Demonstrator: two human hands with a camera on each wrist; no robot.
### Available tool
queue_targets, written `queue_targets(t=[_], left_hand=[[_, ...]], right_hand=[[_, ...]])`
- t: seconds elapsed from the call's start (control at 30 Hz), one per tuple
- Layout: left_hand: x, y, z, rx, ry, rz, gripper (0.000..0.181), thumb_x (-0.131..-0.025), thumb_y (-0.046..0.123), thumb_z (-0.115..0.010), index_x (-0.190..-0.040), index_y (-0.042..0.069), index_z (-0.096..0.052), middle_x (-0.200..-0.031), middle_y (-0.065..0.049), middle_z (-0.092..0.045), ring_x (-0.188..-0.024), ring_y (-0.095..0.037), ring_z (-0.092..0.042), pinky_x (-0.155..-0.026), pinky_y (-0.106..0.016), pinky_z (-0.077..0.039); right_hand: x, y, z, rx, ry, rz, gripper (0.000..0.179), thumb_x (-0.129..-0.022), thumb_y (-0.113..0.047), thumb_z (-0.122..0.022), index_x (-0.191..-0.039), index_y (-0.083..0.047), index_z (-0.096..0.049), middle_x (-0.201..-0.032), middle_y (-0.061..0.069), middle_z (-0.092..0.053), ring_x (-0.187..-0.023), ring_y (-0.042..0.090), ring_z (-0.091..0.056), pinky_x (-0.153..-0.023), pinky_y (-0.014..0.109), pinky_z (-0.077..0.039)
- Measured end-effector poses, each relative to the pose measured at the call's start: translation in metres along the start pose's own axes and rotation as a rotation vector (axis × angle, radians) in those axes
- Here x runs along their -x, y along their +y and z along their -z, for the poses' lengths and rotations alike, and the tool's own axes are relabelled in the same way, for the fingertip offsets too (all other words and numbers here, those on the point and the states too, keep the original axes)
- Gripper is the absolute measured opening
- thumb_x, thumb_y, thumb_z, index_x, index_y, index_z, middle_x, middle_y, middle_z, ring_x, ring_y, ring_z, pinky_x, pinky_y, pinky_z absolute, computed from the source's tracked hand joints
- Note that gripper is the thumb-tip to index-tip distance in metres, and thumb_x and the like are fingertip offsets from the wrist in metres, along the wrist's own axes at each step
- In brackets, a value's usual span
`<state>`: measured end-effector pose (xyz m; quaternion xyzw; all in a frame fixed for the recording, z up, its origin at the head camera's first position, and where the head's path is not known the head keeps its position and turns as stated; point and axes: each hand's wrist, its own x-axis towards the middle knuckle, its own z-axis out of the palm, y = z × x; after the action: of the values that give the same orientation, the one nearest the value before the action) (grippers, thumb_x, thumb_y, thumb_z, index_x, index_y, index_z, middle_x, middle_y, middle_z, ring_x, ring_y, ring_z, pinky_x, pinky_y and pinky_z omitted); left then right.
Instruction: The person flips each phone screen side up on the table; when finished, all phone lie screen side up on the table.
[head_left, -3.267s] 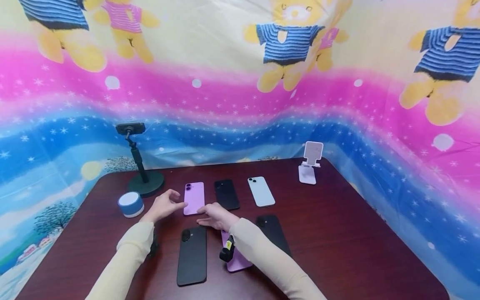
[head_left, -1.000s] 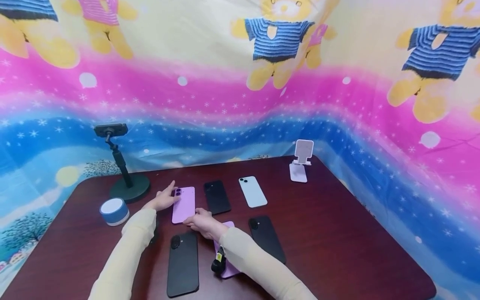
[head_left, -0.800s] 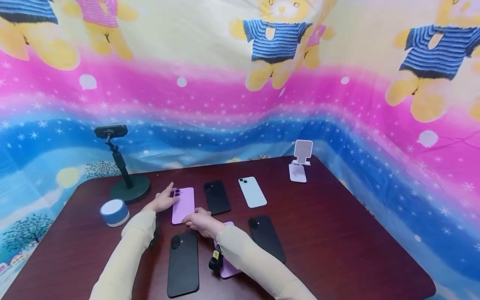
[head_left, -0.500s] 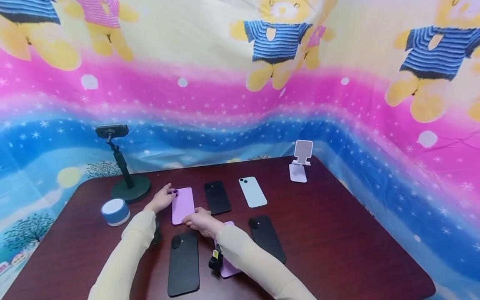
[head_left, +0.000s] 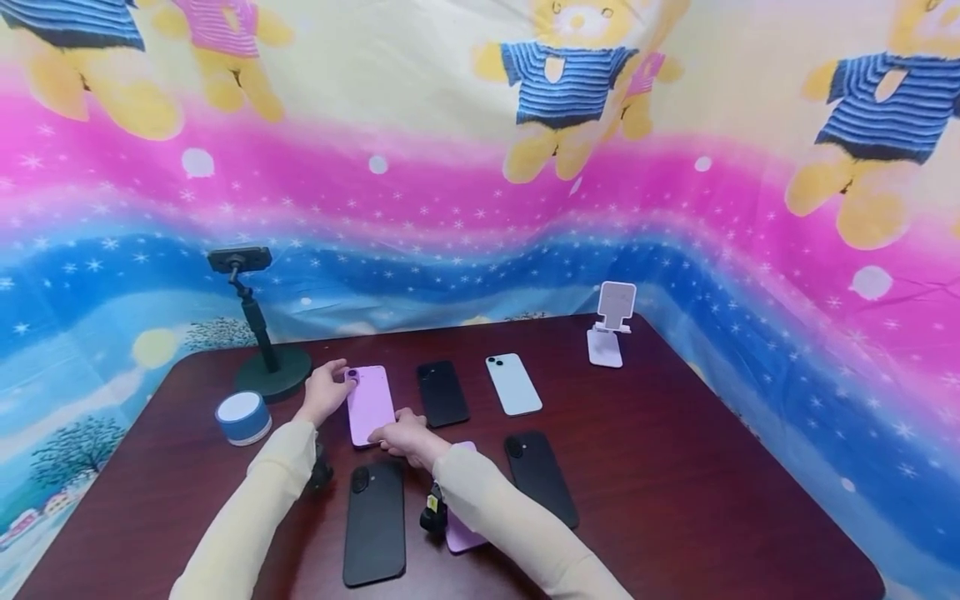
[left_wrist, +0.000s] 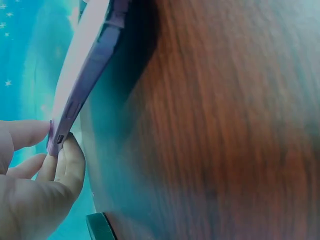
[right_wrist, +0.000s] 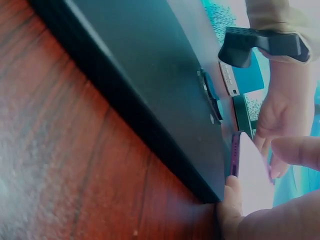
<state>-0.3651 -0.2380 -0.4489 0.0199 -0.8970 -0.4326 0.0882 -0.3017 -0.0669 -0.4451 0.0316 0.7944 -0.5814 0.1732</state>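
Note:
A purple phone [head_left: 371,407] is held back side up between both hands in the head view. My left hand [head_left: 322,395] pinches its far left corner beside the camera lenses. The left wrist view shows the thumb and fingers on opposite faces of the phone [left_wrist: 80,75], whose edge is raised above the wood. My right hand [head_left: 409,437] grips the near right corner, thumb on the back. In the right wrist view, fingers [right_wrist: 229,202] reach under the phone [right_wrist: 251,172], past a dark phone [right_wrist: 145,75] in the foreground.
Nearby lie black phones [head_left: 442,393] [head_left: 375,525] [head_left: 542,477], a pale phone [head_left: 514,385] and a second purple phone [head_left: 463,533], partly under the right forearm. A dark green stand [head_left: 273,371], a blue-white round object [head_left: 243,418] and a white phone stand [head_left: 604,347] occupy the table [head_left: 675,483].
The left hand has gone from beside the purple phone to gripping its far corner, with its fingers shifting there. The right hand stays at the near corner. The head view has swung slightly.

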Motion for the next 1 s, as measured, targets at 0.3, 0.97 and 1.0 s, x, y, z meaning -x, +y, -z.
queue_targets(t=[0.3,0.97,1.0], left_hand=[[0.007,0.007,0.009,0.052,0.019,0.035,0.056,-0.089,0.006,-0.063,-0.139,-0.007,-0.042,-0.138,-0.031,-0.046,-0.114,-0.044,-0.057,-0.091,-0.047,-0.051],[0.032,0.024,0.013,-0.146,0.161,-0.256,0.048,-0.085,0.0,-0.065,-0.129,-0.011,-0.05,-0.112,-0.03,-0.048,-0.09,-0.036,-0.053,-0.079,-0.048,-0.052],[0.032,0.025,0.013,-0.145,0.168,-0.264,0.048,-0.084,0.0,-0.065,-0.129,-0.011,-0.05,-0.113,-0.03,-0.048,-0.09,-0.036,-0.053,-0.08,-0.049,-0.052]], right_hand=[[-0.001,0.0,-0.005,0.128,0.065,0.061,0.054,-0.071,-0.023,-0.083,-0.106,0.0,-0.05,-0.103,0.017,-0.044,-0.07,0.02,-0.055,-0.062,0.028,-0.051],[-0.001,-0.003,-0.012,0.227,0.015,0.027,0.099,-0.073,-0.036,-0.08,-0.144,0.006,-0.025,-0.135,0.027,-0.031,-0.104,0.036,-0.05,-0.092,0.052,-0.048],[-0.001,-0.004,-0.012,0.226,0.008,0.031,0.099,-0.073,-0.037,-0.08,-0.144,0.006,-0.025,-0.136,0.026,-0.031,-0.103,0.036,-0.051,-0.092,0.051,-0.048]])
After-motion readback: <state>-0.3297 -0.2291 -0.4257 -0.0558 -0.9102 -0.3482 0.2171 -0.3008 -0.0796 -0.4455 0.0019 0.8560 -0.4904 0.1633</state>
